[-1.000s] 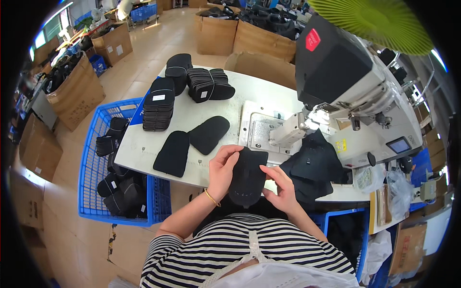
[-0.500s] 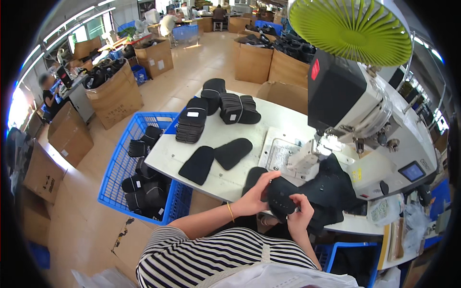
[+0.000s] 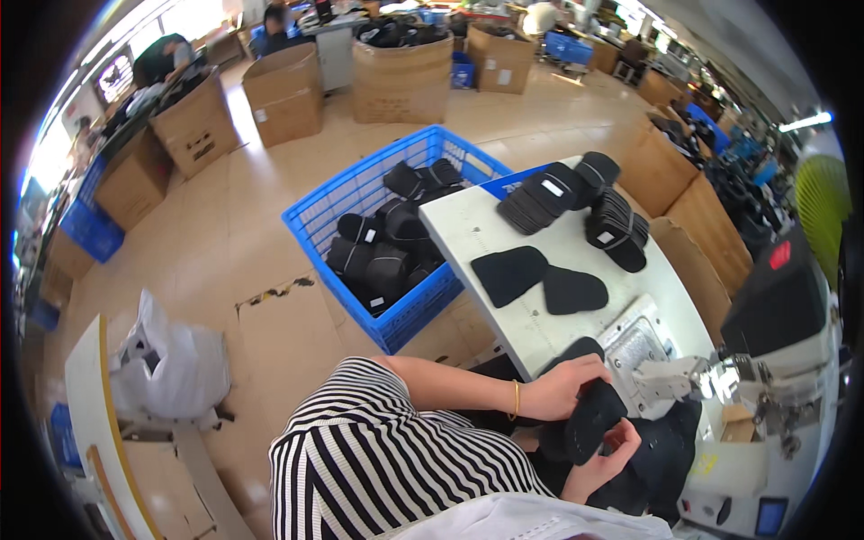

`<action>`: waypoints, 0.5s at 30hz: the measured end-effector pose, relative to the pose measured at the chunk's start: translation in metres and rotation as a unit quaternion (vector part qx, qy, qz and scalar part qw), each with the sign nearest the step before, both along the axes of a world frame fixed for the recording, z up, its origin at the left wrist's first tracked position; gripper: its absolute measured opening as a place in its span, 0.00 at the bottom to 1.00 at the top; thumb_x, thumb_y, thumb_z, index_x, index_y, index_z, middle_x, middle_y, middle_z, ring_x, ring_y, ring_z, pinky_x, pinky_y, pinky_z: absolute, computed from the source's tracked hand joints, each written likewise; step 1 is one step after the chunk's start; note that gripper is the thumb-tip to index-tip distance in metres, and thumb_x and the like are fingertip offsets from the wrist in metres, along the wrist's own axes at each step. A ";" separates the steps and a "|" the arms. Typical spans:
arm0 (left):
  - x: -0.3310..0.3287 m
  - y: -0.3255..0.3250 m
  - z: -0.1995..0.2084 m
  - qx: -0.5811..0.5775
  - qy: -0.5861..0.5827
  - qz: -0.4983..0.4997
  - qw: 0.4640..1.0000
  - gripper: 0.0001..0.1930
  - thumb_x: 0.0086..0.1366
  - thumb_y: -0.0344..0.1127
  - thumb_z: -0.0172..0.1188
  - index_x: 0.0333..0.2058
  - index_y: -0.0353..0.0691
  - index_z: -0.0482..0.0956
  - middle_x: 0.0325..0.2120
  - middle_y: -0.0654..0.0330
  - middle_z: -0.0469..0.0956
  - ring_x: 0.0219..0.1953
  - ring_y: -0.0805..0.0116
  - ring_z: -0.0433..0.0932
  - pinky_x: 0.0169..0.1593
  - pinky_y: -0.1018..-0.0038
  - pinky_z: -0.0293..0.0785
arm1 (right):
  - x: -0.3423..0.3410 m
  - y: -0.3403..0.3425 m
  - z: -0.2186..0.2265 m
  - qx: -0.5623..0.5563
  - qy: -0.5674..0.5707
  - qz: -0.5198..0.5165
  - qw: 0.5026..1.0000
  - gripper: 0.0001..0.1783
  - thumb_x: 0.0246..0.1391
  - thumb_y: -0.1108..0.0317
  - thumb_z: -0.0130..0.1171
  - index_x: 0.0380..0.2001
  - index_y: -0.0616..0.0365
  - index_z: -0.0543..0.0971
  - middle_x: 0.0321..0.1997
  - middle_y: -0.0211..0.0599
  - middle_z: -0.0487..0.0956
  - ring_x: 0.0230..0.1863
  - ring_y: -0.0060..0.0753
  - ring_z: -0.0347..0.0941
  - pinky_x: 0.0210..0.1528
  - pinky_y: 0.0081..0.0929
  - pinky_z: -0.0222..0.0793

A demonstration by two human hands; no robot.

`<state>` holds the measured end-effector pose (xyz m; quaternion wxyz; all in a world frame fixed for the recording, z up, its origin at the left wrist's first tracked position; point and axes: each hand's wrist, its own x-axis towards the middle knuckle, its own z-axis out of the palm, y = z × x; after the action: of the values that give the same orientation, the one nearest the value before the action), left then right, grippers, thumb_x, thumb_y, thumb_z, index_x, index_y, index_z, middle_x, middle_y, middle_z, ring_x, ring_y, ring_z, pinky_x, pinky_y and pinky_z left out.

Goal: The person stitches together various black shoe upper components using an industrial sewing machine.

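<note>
A black curved fabric piece (image 3: 594, 418) is between my hands at the table's near edge. My left hand (image 3: 567, 387) grips its upper left side, thumb and fingers closed on it. On its lower right, my right hand (image 3: 610, 457) pinches the edge. More black fabric (image 3: 661, 454) lies beside my right hand, under the machine head. Another black piece (image 3: 580, 349) sticks out just beyond my left hand. Two flat black pieces (image 3: 509, 275) lie farther off on the white table (image 3: 468, 225). Tied bundles of such pieces (image 3: 538, 200) stand at its far end.
A sewing machine (image 3: 756, 378) with a metal plate (image 3: 634, 346) stands at the right. A blue crate (image 3: 310, 211) of black bundles adjoins the table's left side. Large cardboard boxes (image 3: 402, 81) line the floor beyond. A white plastic bag (image 3: 184, 364) sits at the left.
The view has swung to the left, so table and machine now appear farther right. Both hands still hold the black piece, which is now turned more edge-on.
</note>
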<state>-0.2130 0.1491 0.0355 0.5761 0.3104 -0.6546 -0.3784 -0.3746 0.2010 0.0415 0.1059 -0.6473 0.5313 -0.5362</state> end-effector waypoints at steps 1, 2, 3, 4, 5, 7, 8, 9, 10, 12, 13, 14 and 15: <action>0.005 0.002 0.000 -0.001 -0.018 0.005 1.000 0.20 0.50 0.21 0.62 0.43 0.36 0.71 0.38 0.56 0.68 0.37 0.62 0.73 0.38 0.73 0.72 | 0.006 -0.003 0.000 0.005 0.005 0.015 1.000 0.19 0.47 0.72 0.63 0.43 0.64 0.72 0.35 0.33 0.72 0.33 0.27 0.68 0.36 0.22 0.63; 0.010 0.001 0.000 -0.005 -0.036 0.010 0.999 0.20 0.50 0.22 0.64 0.43 0.36 0.72 0.39 0.56 0.69 0.39 0.63 0.74 0.40 0.73 0.73 | 0.012 -0.007 -0.001 0.034 -0.044 0.028 0.998 0.20 0.46 0.72 0.63 0.43 0.64 0.72 0.36 0.34 0.72 0.35 0.27 0.70 0.38 0.22 0.64; 0.015 0.000 -0.002 -0.002 -0.032 0.025 0.999 0.20 0.50 0.22 0.64 0.43 0.36 0.72 0.39 0.56 0.69 0.39 0.63 0.74 0.40 0.73 0.73 | 0.018 -0.012 -0.002 0.065 -0.092 0.040 0.993 0.20 0.46 0.72 0.63 0.44 0.64 0.72 0.37 0.34 0.73 0.37 0.28 0.71 0.40 0.22 0.65; 0.018 0.000 -0.004 0.015 -0.006 0.022 1.000 0.18 0.50 0.21 0.62 0.42 0.36 0.72 0.37 0.55 0.70 0.38 0.60 0.74 0.38 0.72 0.72 | 0.023 -0.016 -0.001 0.066 -0.095 0.058 0.992 0.21 0.46 0.73 0.63 0.44 0.64 0.72 0.39 0.36 0.73 0.41 0.28 0.72 0.44 0.22 0.66; 0.019 -0.001 -0.006 0.033 0.023 0.016 0.999 0.17 0.49 0.20 0.60 0.40 0.36 0.72 0.35 0.55 0.70 0.36 0.56 0.74 0.37 0.71 0.72 | 0.025 -0.021 -0.003 0.071 -0.090 0.068 0.991 0.21 0.46 0.73 0.63 0.44 0.64 0.72 0.39 0.36 0.73 0.41 0.28 0.72 0.44 0.22 0.66; 0.026 -0.011 -0.011 0.043 0.035 0.029 0.998 0.17 0.50 0.21 0.61 0.41 0.36 0.72 0.35 0.55 0.72 0.36 0.58 0.74 0.37 0.71 0.72 | 0.032 -0.034 -0.005 0.028 -0.099 0.108 0.989 0.18 0.49 0.74 0.60 0.44 0.65 0.73 0.39 0.37 0.73 0.40 0.28 0.72 0.45 0.24 0.67; 0.027 -0.014 -0.010 0.034 0.069 0.045 0.996 0.17 0.51 0.23 0.62 0.41 0.36 0.72 0.34 0.56 0.72 0.35 0.60 0.74 0.37 0.72 0.71 | 0.034 -0.036 -0.003 0.038 -0.093 0.123 0.987 0.18 0.49 0.74 0.60 0.44 0.65 0.73 0.39 0.37 0.73 0.40 0.28 0.72 0.45 0.24 0.67; 0.028 -0.016 -0.010 0.023 0.100 0.057 0.993 0.16 0.52 0.25 0.63 0.41 0.36 0.72 0.34 0.57 0.72 0.35 0.62 0.74 0.37 0.73 0.71 | 0.035 -0.035 -0.001 0.037 -0.076 0.113 0.990 0.16 0.50 0.76 0.58 0.43 0.66 0.74 0.40 0.37 0.74 0.40 0.28 0.72 0.45 0.25 0.68; 0.032 -0.017 -0.011 0.033 0.098 0.062 0.993 0.15 0.55 0.30 0.63 0.41 0.38 0.72 0.34 0.60 0.72 0.33 0.70 0.72 0.36 0.76 0.70 | 0.036 -0.034 0.001 0.034 -0.060 0.102 0.992 0.14 0.51 0.77 0.57 0.43 0.67 0.74 0.40 0.37 0.74 0.40 0.28 0.72 0.45 0.25 0.69; 0.027 -0.018 -0.008 0.078 0.179 0.042 0.980 0.14 0.56 0.31 0.63 0.41 0.40 0.72 0.34 0.63 0.71 0.33 0.74 0.71 0.35 0.78 0.69 | 0.035 -0.027 -0.005 0.117 -0.212 0.164 0.956 0.13 0.51 0.79 0.56 0.41 0.69 0.75 0.40 0.37 0.74 0.40 0.28 0.72 0.44 0.25 0.69; 0.021 -0.016 -0.007 0.121 0.257 0.022 0.958 0.14 0.57 0.32 0.63 0.41 0.42 0.72 0.34 0.65 0.71 0.33 0.78 0.70 0.35 0.80 0.68 | 0.036 -0.022 -0.007 0.192 -0.358 0.222 0.886 0.11 0.51 0.80 0.55 0.40 0.70 0.75 0.40 0.37 0.75 0.40 0.27 0.72 0.43 0.24 0.70; 0.014 -0.017 -0.024 0.095 0.241 0.018 0.966 0.15 0.57 0.33 0.64 0.42 0.45 0.71 0.33 0.68 0.71 0.32 0.82 0.69 0.33 0.81 0.67 | 0.040 -0.020 0.000 0.227 -0.378 0.188 0.878 0.10 0.50 0.81 0.54 0.38 0.71 0.75 0.38 0.35 0.76 0.35 0.21 0.71 0.36 0.18 0.69; 0.015 -0.012 -0.024 0.092 0.238 0.053 0.965 0.11 0.57 0.32 0.64 0.38 0.44 0.73 0.29 0.69 0.74 0.29 0.82 0.70 0.32 0.82 0.68 | 0.022 -0.029 -0.007 0.258 -0.323 0.267 0.871 0.08 0.50 0.81 0.55 0.36 0.70 0.76 0.35 0.32 0.76 0.30 0.16 0.70 0.31 0.13 0.66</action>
<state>-0.1983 0.1372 0.0117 0.7038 0.2972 -0.4433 -0.4688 -0.3526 0.1721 0.0347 0.5735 -0.5051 0.3941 -0.5105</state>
